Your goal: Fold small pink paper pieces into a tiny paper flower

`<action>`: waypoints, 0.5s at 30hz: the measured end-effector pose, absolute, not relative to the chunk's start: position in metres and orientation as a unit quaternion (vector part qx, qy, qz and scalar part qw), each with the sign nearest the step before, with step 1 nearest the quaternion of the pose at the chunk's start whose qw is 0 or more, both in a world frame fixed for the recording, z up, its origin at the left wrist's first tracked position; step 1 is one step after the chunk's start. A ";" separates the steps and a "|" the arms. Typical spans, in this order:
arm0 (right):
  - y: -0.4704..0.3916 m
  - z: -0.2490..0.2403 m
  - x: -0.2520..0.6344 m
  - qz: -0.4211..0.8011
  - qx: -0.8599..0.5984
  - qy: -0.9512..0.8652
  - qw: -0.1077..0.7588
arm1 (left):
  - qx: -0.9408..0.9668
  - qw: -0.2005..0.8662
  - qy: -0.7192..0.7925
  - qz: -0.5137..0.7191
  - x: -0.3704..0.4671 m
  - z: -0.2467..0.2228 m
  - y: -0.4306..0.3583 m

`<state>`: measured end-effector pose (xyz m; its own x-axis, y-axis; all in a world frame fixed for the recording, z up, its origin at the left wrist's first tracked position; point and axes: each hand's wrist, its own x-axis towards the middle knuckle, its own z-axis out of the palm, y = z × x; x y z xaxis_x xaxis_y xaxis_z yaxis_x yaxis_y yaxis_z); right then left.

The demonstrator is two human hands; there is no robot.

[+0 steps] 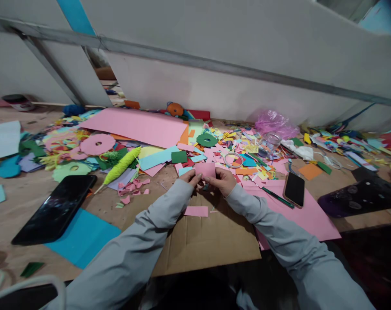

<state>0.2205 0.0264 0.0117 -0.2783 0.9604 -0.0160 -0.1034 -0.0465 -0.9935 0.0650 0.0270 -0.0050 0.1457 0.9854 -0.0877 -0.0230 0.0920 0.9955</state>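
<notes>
Facing a dark-lidded jar (18,102) at the upper left of the frame and a crumpled pink plastic bag (276,123) right of upper centre, with contents of both too unclear to tell. Pinching a small pink paper piece (204,169) at the centre, closing left hand (192,178) on its left side and right hand (224,181) on its lower right. Holding it between the fingertips, farther up the frame than a pink paper strip (196,211) lying on cardboard (211,245) at lower centre.

Left of the left hand (189,177), a phone (55,209) overlaps paper (87,237); right of the right hand (223,181), a pen (278,197) lies on a sheet (307,219).
</notes>
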 end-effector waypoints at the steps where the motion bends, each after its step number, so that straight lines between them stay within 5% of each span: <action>1: 0.027 0.011 0.220 0.596 -0.404 -0.532 0.445 | 0.507 0.565 0.478 0.441 0.066 -0.006 0.028; 15: 0.022 0.013 0.217 0.614 -0.395 -0.509 0.457 | 0.519 0.562 0.435 0.474 0.064 -0.003 0.024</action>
